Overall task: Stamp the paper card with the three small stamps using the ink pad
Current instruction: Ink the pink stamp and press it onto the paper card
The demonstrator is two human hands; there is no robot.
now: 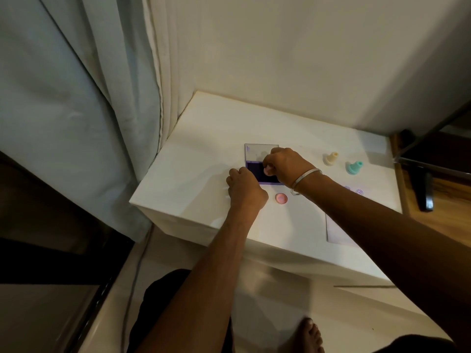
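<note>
The ink pad lies open on the white table, its dark purple pad showing and its clear lid folded back behind it. My left hand is curled against the pad's left edge and holds it. Above the pad, my right hand has its fingers curled down in a pinch on a small stamp that they almost hide. A cream stamp and a teal stamp stand upright to the right. The paper card lies under my right forearm, with purple prints on it.
A round pink cap lies on the table just in front of the ink pad. Curtains hang at the left and a wall stands behind the table. Dark furniture legs are at the far right, and my foot is on the floor below.
</note>
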